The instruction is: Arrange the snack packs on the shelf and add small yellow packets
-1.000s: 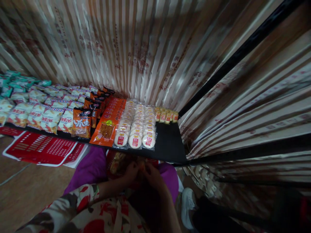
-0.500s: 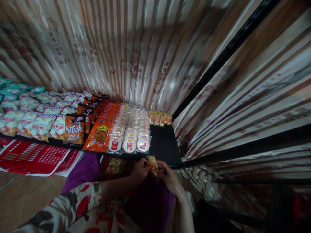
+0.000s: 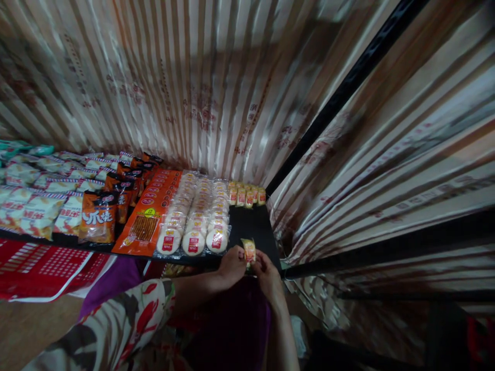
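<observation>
My left hand and my right hand pinch a small yellow snack packet from either side. They hold it upright just over the front edge of a black shelf. A short row of the same yellow packets stands at the back of the shelf. Directly left of my hands lie rows of round white cakes in clear wrap.
Further left on the shelf lie a long orange pack, orange-brown snack bags and several white and green bags. A striped shiny curtain backs the shelf. A red perforated tray lies below left.
My hands have risen from my lap to the shelf's front edge, bringing up the yellow packet. The camera has tilted, so the shelf sits lower in view.
</observation>
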`<state>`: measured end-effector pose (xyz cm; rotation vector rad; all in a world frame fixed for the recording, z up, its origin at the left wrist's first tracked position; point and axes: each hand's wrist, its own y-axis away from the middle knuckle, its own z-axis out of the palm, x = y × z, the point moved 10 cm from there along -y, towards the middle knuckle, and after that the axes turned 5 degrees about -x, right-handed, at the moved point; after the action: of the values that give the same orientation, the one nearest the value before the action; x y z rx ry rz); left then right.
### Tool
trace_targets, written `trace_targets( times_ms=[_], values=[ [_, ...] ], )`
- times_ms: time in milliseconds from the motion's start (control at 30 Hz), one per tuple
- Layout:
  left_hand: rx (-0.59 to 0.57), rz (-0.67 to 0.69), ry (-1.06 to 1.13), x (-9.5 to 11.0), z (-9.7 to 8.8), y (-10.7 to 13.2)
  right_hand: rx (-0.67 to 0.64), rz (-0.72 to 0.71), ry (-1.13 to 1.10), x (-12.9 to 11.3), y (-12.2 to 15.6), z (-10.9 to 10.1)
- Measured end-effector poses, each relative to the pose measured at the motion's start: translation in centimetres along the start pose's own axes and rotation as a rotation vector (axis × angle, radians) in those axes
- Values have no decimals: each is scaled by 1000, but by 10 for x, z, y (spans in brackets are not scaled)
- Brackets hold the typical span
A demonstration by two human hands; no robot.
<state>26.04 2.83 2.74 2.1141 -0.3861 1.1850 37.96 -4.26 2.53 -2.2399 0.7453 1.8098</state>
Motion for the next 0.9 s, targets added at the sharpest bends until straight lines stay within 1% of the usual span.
trace_targets(
  times_ms=[200, 333, 500, 600, 733, 900],
  values=[
    [-5, -16, -8, 2, 13, -21, 127, -78, 200, -1, -11, -20],
    [-8, -10, -42, 5, 18, -29, 143, -75, 235, 4, -16, -25],
    [3, -1, -19, 12, 18, -35, 171, -60, 276, 5, -22, -31],
    [-7, 13, -1, 19, 18, -38, 210, -50, 363, 0, -25, -34],
    [11, 5, -15, 26, 16, -44, 262, -30, 502, -8, -31, -37],
    [17, 8, 2, 34, 15, -53, 259, -24, 542, -12, -46, -37]
  ],
)
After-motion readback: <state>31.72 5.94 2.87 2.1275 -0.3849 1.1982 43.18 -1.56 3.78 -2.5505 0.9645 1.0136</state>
